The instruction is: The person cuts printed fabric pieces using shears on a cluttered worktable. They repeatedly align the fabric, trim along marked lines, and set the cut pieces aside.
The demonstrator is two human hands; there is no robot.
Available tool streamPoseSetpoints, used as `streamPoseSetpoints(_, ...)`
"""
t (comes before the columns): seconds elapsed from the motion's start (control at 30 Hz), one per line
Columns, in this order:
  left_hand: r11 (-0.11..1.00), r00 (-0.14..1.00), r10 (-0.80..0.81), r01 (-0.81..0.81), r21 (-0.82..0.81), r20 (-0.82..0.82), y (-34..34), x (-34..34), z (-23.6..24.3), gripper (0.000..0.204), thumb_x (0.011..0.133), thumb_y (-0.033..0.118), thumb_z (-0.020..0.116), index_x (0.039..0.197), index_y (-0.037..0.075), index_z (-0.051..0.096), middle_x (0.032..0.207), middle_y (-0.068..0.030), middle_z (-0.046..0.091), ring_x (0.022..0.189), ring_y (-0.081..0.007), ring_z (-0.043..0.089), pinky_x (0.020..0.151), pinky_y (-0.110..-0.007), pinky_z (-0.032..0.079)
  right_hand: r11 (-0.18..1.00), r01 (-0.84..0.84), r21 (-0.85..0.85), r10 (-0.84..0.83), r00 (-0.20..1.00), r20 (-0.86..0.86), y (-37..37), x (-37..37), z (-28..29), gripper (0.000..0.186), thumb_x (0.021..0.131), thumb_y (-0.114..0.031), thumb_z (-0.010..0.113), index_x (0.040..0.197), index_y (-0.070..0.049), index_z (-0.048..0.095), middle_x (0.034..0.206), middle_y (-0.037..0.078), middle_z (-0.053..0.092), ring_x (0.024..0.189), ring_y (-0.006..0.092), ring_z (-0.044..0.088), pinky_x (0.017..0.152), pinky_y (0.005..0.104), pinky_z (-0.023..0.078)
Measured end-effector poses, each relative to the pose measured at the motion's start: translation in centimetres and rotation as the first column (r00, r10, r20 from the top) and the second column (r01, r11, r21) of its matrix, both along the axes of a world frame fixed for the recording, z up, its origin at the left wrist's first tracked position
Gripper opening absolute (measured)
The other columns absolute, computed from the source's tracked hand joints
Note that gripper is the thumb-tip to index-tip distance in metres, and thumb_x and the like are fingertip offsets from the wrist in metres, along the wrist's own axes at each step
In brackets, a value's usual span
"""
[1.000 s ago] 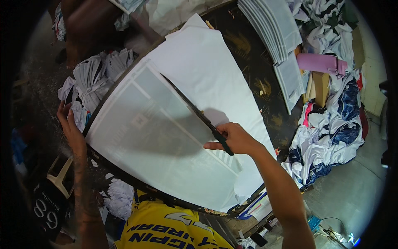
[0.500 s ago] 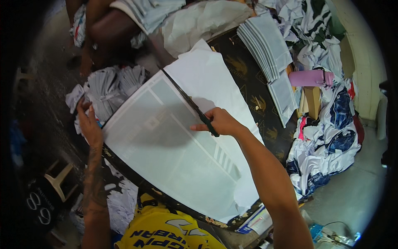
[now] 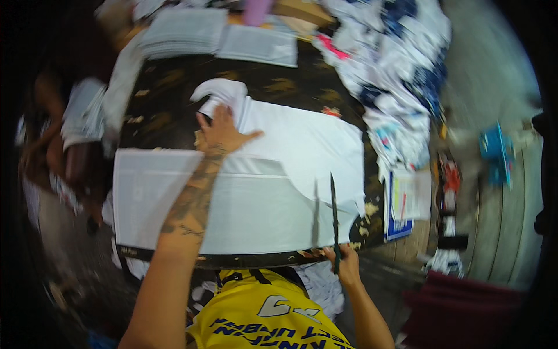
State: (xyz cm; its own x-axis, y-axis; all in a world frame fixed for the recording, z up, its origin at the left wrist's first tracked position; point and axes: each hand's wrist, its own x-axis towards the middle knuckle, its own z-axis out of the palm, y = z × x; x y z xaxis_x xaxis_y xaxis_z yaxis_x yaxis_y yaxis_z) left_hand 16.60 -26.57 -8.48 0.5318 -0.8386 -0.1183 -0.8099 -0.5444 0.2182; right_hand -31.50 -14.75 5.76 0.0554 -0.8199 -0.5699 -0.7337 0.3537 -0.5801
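My left hand [image 3: 224,132] lies with fingers spread on the white fabric [image 3: 308,139], near its bunched, curled far-left end. Under and in front of that fabric is a pale grey printed sheet [image 3: 250,215], spread along the near side of the dark table. At the near right edge, my right hand [image 3: 347,263] is closed round the handles of long dark scissors [image 3: 334,212]. Their blades point away from me, above the right part of the sheet and fabric, and cast a shadow on the sheet. My left forearm crosses over the sheet and hides part of it.
Stacked grey folded pieces [image 3: 183,32] lie at the table's far edge, beside a purple bottle [image 3: 256,10]. White and navy cloth [image 3: 395,87] is heaped to the right. Papers [image 3: 410,198] lie at the right edge. Another person sits at the left, with grey pieces [image 3: 84,110] nearby.
The view has turned. My left hand has left the grey bundle and come onto the white fabric. My right hand, with the scissors, has moved to the near right edge.
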Motion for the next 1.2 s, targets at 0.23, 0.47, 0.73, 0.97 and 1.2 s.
streamPoseSetpoints(0.23,0.813,0.831,-0.545,0.491,-0.314,-0.111,-7.8,-35.2,15.1,0.029,0.096,0.041,0.072,0.096,0.013,0.077,0.087,-0.0146,0.077,0.083,-0.0330,0.076,0.084,-0.063,0.052,0.903,0.430,0.022,-0.429,0.903,-0.040,16.4,-13.3,-0.6,0.054,0.089,-0.043,0.089,0.068,-0.003,0.060,0.058,0.001,0.052,0.054,0.0117,0.047,0.051,0.0352,0.035)
streamPoseSetpoints(0.47,0.414,-0.028,-0.817,0.665,-0.621,-0.575,3.0,-39.9,13.6,0.048,0.089,0.021,0.084,0.133,0.006,0.071,0.130,-0.0146,0.070,0.130,-0.0322,0.062,0.116,-0.044,0.045,0.877,0.479,-0.023,-0.479,0.877,-0.014,20.6,-9.6,-2.1,0.055,0.086,-0.047,0.091,0.070,-0.002,0.063,0.057,0.003,0.049,0.056,0.0124,0.043,0.052,0.0362,0.034)
streamPoseSetpoints(0.73,0.188,0.228,-0.974,0.814,-0.550,0.004,-5.8,-31.3,4.1,0.013,0.094,0.015,0.074,0.104,0.007,0.072,0.095,-0.0120,0.059,0.097,-0.0342,0.059,0.088,-0.045,0.049,0.720,0.679,0.141,-0.694,0.703,0.157,18.8,-0.6,-1.5,0.056,0.089,-0.041,0.090,0.069,-0.001,0.056,0.060,-0.001,0.043,0.061,0.0105,0.036,0.055,0.0346,0.031)
streamPoseSetpoints(0.97,0.439,0.337,-0.877,0.851,-0.287,-0.343,6.3,-29.1,8.3,0.018,0.083,0.020,0.086,0.091,0.011,0.073,0.102,-0.0082,0.061,0.105,-0.0329,0.056,0.094,-0.046,0.042,0.786,0.558,0.265,-0.617,0.689,0.380,23.1,2.5,-0.9,0.032,0.098,-0.027,0.083,0.106,-0.004,0.063,0.085,0.002,0.060,0.078,0.0115,0.050,0.071,0.0321,0.046)
streamPoseSetpoints(1.2,0.562,0.367,-0.805,0.724,-0.400,-0.467,11.0,-27.1,4.9,0.014,0.083,0.010,0.085,0.090,0.004,0.075,0.106,-0.0099,0.065,0.107,-0.0333,0.056,0.095,-0.045,0.045,0.704,0.554,0.444,-0.702,0.637,0.317,24.5,6.4,-2.4,0.028,0.098,-0.029,0.079,0.101,-0.008,0.062,0.088,0.001,0.058,0.082,0.0127,0.053,0.074,0.0319,0.046)
